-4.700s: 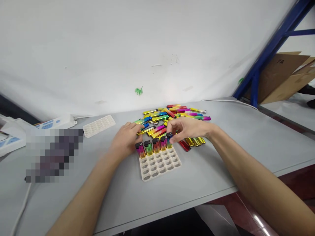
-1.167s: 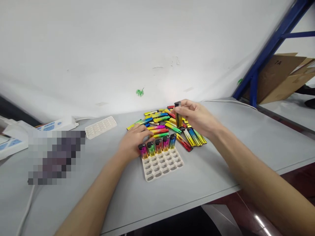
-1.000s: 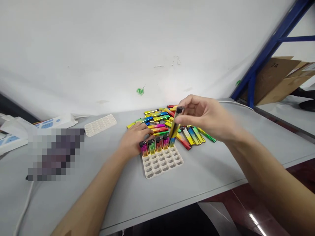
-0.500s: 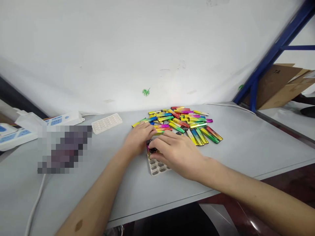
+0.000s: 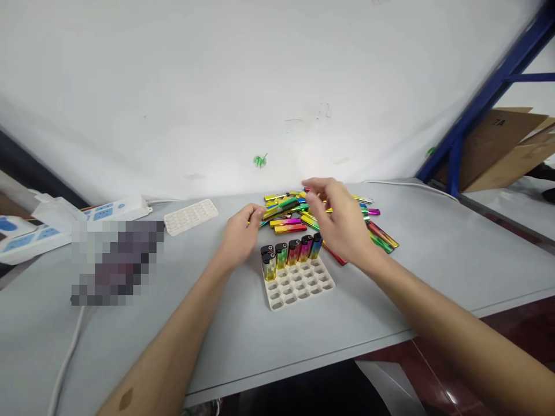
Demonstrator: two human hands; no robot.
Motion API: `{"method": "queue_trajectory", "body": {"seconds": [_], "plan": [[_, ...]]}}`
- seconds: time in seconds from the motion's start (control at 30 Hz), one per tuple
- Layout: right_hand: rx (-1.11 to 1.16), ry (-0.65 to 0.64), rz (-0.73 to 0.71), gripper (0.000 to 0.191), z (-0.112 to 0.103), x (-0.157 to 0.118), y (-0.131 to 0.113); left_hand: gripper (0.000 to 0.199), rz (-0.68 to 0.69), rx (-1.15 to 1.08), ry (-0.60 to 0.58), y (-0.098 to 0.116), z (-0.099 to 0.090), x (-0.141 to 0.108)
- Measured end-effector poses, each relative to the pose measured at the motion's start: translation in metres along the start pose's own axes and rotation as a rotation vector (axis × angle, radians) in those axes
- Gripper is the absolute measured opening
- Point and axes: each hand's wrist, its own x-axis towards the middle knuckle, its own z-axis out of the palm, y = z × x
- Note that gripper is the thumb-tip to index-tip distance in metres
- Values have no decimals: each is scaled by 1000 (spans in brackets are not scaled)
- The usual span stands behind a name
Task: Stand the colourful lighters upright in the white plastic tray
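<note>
Pressing the thumb and fingers of my left hand (image 5: 243,232) together, I have their tips at the near end of a shiny green-and-gold metallic lighter (image 5: 281,208); the contact is blurred, so I cannot tell whether it is truly pinched between them. My right hand (image 5: 340,218) is spread, its thumb well apart from the forefinger, over the right part of a loose pile of metallic rainbow-coloured lighters (image 5: 290,229), whose bodies lie flat and crisscrossed on the smooth grey table (image 5: 243,341).

In front of the pile sits an off-white moulded tray (image 5: 299,289) with rows of oval pockets. Five black-topped lighters stand upright along its far row: a mostly hidden one at the left end, then a green-and-gold one (image 5: 281,256), a red one (image 5: 293,252), a magenta one (image 5: 305,248) and a blue one (image 5: 316,247). A smoky, gold-based lighter (image 5: 269,267) stands in the next row, just in front of the left-end one.

Well to the left lies a second off-white pocketed tray (image 5: 191,216), near white power strips with blue socket panels (image 5: 104,211). Beyond the table's right side are brown cardboard boxes (image 5: 498,144), behind a blue metal frame (image 5: 481,107).
</note>
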Motion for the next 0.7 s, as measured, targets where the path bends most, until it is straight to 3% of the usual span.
{"method": "queue_trajectory", "body": {"seconds": [0.13,0.27,0.33,0.4,0.53,0.7], "plan": [[329,-168,344,36,14,4,37,33,-73,-137,31,-2,5,1],[591,-247,408,28,28,-4,45,37,-67,-133,-82,1,9,-1],[705,-214,441,23,31,-6,44,38,-24,-97,-114,0,10,1],[831,-101,517,19,32,-6,43,34,76,8,-101,-5,11,4],[932,79,695,16,33,-4,46,27,415,335,-102,-23,16,12],[961,58,823,23,25,-1,50,27,540,425,-183,-35,21,11]]}}
